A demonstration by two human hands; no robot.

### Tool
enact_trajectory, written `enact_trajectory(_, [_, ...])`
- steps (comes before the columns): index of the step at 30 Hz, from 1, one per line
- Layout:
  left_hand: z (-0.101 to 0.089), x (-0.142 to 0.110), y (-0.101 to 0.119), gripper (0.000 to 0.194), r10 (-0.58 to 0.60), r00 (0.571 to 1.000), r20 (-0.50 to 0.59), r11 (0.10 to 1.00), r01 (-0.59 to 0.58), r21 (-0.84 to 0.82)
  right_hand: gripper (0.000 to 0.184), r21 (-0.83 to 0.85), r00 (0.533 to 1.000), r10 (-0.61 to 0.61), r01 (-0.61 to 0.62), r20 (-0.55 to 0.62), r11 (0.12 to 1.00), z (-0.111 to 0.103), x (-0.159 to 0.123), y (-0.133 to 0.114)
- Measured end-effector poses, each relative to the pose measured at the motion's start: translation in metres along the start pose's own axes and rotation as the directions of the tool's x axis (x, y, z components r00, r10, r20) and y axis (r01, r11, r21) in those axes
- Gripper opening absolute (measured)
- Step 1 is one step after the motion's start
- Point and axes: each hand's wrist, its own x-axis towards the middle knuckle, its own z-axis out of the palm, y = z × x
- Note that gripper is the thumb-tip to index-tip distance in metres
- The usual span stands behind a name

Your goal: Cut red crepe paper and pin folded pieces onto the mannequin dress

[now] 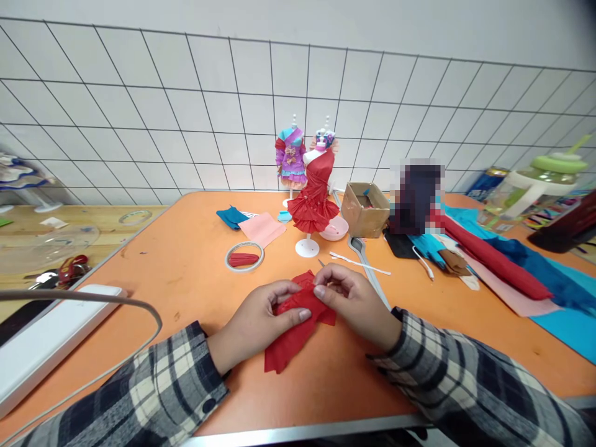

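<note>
- Red fabric (289,344) lies between the person's two hands, over the near middle of the orange table (447,354), its loose lower end spreading toward the table's front edge.
- The left hand (258,320) is closed in a pinch, thumb laid over the cloth and the fingers curled partly out of sight beneath it.
- The right hand (354,304) grips the same cloth near its upper edge, thumb and forefinger drawn together; a thin sliver shows by its fingertips, too small to identify.
- Plaid sleeves (158,379) cover both forearms.
- Beyond the hands stands a small mannequin in a ruffled red dress (319,192), upright on a white round base, with a purple outfit (291,158) on another mannequin behind it.
- To the left of that base, a tape ring (244,269) surrounds a folded red strip (243,260), near a flat pink cloth (263,230).
- Just right of the red dress are a shallow pink dish (337,231) and an open cardboard box (365,217).
</note>
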Motion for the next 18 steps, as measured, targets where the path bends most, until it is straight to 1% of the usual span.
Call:
enact_trajectory(3, [-0.002,0.001,-0.001,0.027,-0.034,0.999,0.011,0.999,0.034,-0.018,0.012,-0.104,0.991,-0.099,0.09,-0.086,0.991,-0.006,0.0,-0.004])
enact_trajectory(7, [-0.004,0.001,-0.002,0.028,-0.029,1.0,-0.009,0.999,0.028,-0.042,0.009,-0.24,0.972,-0.19,0.153,-0.138,0.959,-0.011,0.002,-0.005])
enact_trajectory(12, [-0.002,0.001,0.001,0.027,-0.043,0.999,-0.006,0.999,0.042,-0.03,0.01,-0.381,0.953,-0.247,0.165,-0.177,0.909,-0.014,0.001,-0.005])
enact_trajectory(18, [-0.003,0.002,0.0,0.026,-0.058,0.998,0.015,0.998,0.058,-0.007,0.011,-0.466,0.942,-0.268,0.149,-0.201,0.872,-0.018,0.003,-0.002])
